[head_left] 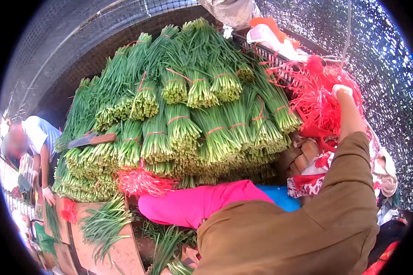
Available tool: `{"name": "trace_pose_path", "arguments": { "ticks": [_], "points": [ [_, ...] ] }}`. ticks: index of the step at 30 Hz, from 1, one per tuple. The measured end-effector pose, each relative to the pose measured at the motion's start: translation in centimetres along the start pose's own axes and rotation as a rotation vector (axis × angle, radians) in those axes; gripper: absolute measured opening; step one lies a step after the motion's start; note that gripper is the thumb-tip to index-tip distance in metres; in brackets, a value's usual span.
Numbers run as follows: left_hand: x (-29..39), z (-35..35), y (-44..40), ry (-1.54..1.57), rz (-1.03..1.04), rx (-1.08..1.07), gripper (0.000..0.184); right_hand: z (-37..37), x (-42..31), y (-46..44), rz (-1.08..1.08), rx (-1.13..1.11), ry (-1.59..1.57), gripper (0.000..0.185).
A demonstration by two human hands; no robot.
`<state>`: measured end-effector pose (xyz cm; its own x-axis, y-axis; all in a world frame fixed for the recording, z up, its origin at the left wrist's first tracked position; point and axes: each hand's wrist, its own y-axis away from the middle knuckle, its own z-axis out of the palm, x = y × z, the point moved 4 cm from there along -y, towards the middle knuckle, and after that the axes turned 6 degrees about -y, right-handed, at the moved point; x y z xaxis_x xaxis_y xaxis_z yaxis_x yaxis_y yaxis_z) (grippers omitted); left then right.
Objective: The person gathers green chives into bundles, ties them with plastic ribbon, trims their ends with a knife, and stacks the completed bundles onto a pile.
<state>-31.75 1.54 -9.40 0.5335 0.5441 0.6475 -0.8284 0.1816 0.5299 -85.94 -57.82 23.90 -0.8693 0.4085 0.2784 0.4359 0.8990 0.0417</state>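
My right arm, in a brown sleeve, stretches out to the upper right. At its end my right hand (pixel 342 90), in a white glove, touches a big heap of red plastic strips (pixel 314 94). Its fingers are mostly hidden, so whether they grip any strips is unclear. My left hand is out of view. Tied bundles of green garlic chives (pixel 181 130) are stacked in front of me, cut ends facing me, with red ties round them. On the stack's left side lies a knife (pixel 92 140) with a wooden handle. A smaller bunch of red strips (pixel 144 181) rests by my pink-clad leg (pixel 202 201).
Loose chives (pixel 106 224) lie on a cardboard sheet (pixel 124 256) at the lower left. Another person (pixel 43 137) bends over at the far left, a gloved hand at some chives. A dark plastic crate (pixel 273 57) and mesh netting (pixel 376 46) stand behind.
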Motion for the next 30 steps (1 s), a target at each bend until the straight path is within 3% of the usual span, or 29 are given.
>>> {"name": "trace_pose_path", "arguments": {
  "ticks": [2,4,7,8,10,11,12,14,18,20,22,24,26,30],
  "points": [
    [0.6,0.3,-0.9,-0.040,0.028,-0.006,0.022,-2.9,-1.0,3.7,-0.094,0.022,0.075,0.029],
    [2.0,0.7,-2.4,-0.076,0.075,-0.013,0.022,1.9,-0.2,-8.8,-0.603,-0.096,0.633,0.021],
    [3.8,1.4,-4.4,-0.127,0.141,-0.020,0.022,-5.2,-2.0,-2.6,-0.402,-0.241,-0.246,0.020],
    [4.2,1.4,-5.0,-0.143,0.158,-0.021,0.022,-6.5,-2.3,-1.5,-0.343,-0.176,-0.356,0.021],
    [5.1,1.4,-5.9,-0.171,0.190,-0.021,0.022,-7.9,-2.7,-3.2,-0.556,-0.014,-0.425,0.030],
    [5.5,1.4,-6.2,-0.184,0.204,-0.017,0.023,-9.6,-3.6,-0.9,-0.590,0.152,-0.207,0.031],
    [5.9,1.2,-6.5,-0.194,0.217,-0.012,0.023,-11.5,-4.5,1.7,-0.591,0.327,0.012,0.032],
    [6.4,1.0,-6.9,-0.219,0.245,-0.004,0.023,-12.7,-4.3,2.6,-0.429,0.501,-0.215,0.033],
    [7.2,0.2,-7.5,-0.264,0.298,0.029,0.023,-15.0,-7.8,3.2,-0.510,0.464,-0.261,0.036],
    [7.4,-0.1,-7.7,-0.299,0.319,0.049,0.023,-14.7,-10.4,0.9,-0.511,0.380,-0.247,0.061],
    [7.7,-0.6,-7.8,-0.337,0.339,0.072,0.024,-14.1,-12.6,0.5,-0.462,0.387,-0.301,0.065],
    [8.0,-0.9,-7.9,-0.381,0.364,0.099,0.024,-12.5,-14.8,-2.1,-0.460,0.320,-0.379,0.080],
    [8.3,-1.4,-8.0,-0.424,0.385,0.127,0.024,-11.4,-17.0,-3.1,-0.511,0.352,-0.409,0.081],
    [8.6,-2.3,-8.0,-0.508,0.424,0.187,0.024,-7.7,-19.6,-13.8,-0.477,0.308,-0.283,0.049]
  ]
}}
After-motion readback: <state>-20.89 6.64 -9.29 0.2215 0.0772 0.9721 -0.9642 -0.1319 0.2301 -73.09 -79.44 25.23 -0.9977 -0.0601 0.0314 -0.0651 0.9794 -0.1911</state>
